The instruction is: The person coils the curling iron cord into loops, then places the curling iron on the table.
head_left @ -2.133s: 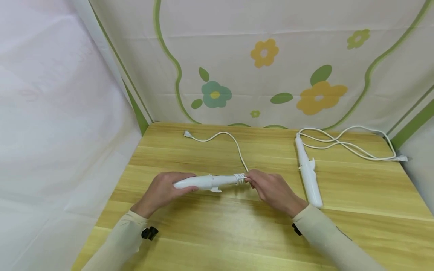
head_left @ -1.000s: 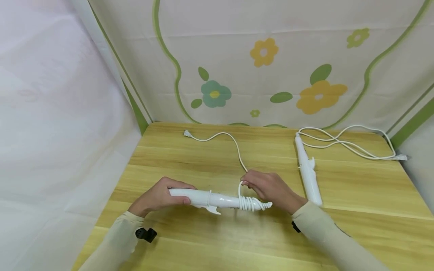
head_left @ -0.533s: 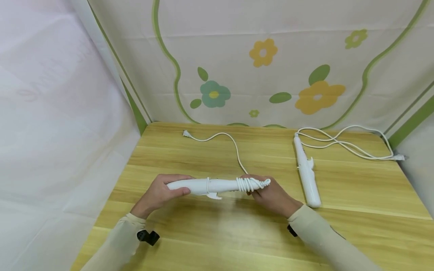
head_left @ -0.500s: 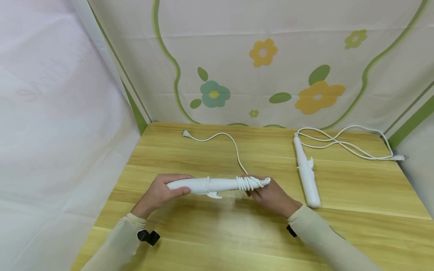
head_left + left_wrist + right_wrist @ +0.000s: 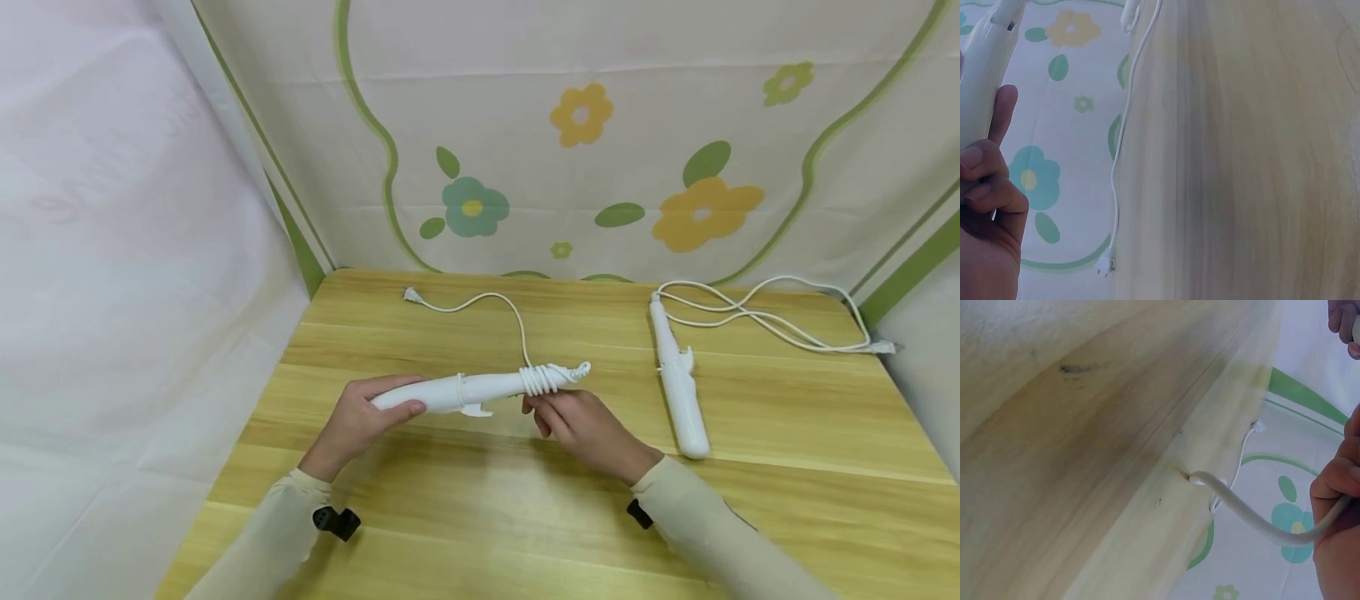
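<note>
My left hand [image 5: 366, 421] grips the thick end of a white, wand-shaped appliance that looks like a curling iron [image 5: 491, 387], held above the table with its narrow end pointing right. Several turns of its white power cord [image 5: 540, 381] wrap that narrow end. Just below the coils is my right hand [image 5: 588, 432], its fingers curled. In the right wrist view the cord [image 5: 1260, 528] runs into those fingers, which hold it. The free length trails back over the table to a two-pin plug [image 5: 412, 295], also visible in the left wrist view.
A second, matching white appliance [image 5: 681, 392] lies on the wooden table [image 5: 465, 533] to the right. Its looped cord [image 5: 780, 321] spreads behind it, ending in a plug [image 5: 883, 347] at the right edge. Flower-printed fabric [image 5: 480, 100] hangs along the back.
My right hand has carried the cord round the narrow end, from behind it to below it, adding to the coils. The narrow end has risen, while my left hand keeps its grip.
</note>
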Action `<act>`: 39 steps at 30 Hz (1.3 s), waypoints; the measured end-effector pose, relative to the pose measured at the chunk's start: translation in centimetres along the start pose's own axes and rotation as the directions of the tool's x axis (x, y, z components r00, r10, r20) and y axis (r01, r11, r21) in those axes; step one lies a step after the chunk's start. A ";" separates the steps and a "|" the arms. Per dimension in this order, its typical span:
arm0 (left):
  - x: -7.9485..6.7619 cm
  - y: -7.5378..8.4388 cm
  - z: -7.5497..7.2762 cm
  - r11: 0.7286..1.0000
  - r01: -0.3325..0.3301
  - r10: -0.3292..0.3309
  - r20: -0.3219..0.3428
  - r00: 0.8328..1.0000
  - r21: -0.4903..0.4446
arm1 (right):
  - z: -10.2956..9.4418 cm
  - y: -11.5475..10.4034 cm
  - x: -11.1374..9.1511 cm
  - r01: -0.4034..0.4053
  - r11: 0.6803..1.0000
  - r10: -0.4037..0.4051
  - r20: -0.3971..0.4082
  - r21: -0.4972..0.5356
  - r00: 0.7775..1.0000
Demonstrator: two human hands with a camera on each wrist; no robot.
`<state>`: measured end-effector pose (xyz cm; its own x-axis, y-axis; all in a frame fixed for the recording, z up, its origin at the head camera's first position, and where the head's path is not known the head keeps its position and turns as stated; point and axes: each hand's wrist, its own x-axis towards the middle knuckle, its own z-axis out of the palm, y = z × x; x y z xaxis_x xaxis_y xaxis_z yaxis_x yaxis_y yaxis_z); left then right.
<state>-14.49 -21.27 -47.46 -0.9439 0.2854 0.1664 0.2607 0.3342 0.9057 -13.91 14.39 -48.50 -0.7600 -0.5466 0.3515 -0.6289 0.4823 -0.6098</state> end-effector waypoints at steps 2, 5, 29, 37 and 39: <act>0.1 0.1 0.0 1.000 -0.012 0.012 -0.010 1.000 0.008 | 0.0 0.0 0.0 -0.024 0.999 0.024 -0.001 0.021 1.000; 0.2 0.1 -0.2 0.999 -0.022 0.024 -0.054 0.998 0.032 | -0.1 -0.1 0.0 -0.044 0.998 0.044 0.007 0.044 0.999; -0.2 0.2 -1.5 0.998 0.009 0.008 -0.287 0.958 0.057 | 0.6 0.5 -0.2 -0.120 0.989 0.121 -0.006 0.088 0.993; -0.2 0.1 -1.6 0.997 -0.021 0.046 -0.365 0.930 0.071 | 0.6 0.6 -0.4 -0.131 0.988 0.131 0.000 0.085 0.991; -0.2 0.0 -1.6 0.998 -0.007 0.032 -0.360 0.932 0.070 | 0.7 0.5 -0.5 -0.110 0.993 0.110 -0.006 0.051 0.994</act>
<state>-14.61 -22.79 -46.82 -0.9447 -0.0468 0.3246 0.2812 0.3937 0.8752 -13.75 14.45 -49.50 -0.8255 -0.4863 0.2865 -0.5328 0.5039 -0.6799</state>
